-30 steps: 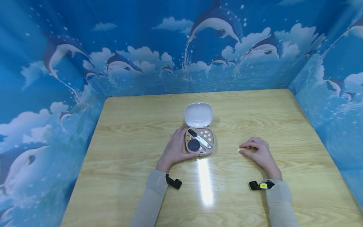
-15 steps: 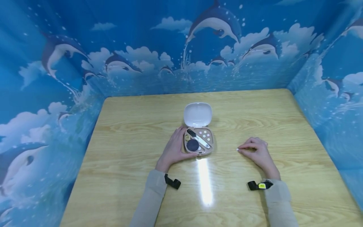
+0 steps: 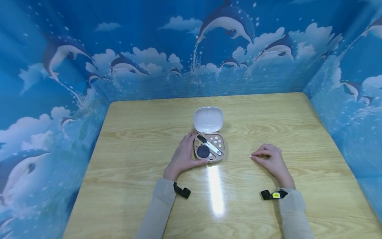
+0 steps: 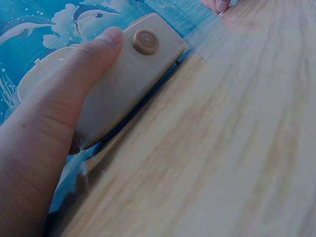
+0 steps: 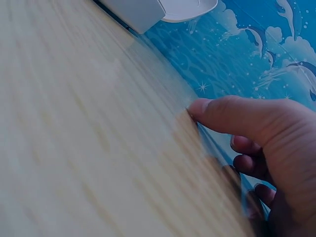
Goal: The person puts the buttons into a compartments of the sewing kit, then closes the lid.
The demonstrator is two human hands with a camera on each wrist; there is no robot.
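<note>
A beige sewing kit box [image 3: 224, 151] lies on the table, its white lid [image 3: 208, 119] raised at the back. My left hand [image 3: 184, 156] grips the box's left side, thumb along the front wall near a round button-shaped catch [image 4: 146, 42] in the left wrist view. Inside are several small buttons [image 3: 216, 142], a long white tool with a black end [image 3: 212, 146], a dark round disc [image 3: 203, 151] and a gold ring-like piece [image 3: 198, 143]. To the right, my right hand [image 3: 273, 162] pinches a small white piece [image 3: 250, 156] low over the table; its kind is unclear.
The wooden table [image 3: 143, 132] carries a bright light reflection [image 3: 215, 192] in front of the box. A blue dolphin-print curtain [image 3: 167, 79] stands behind the table and along both sides. Each wrist wears a black camera strap [image 3: 182, 191].
The right thumb and index finger, slightly apart a second ago, have come together on the small white piece. The left hand and the box stay in place.
</note>
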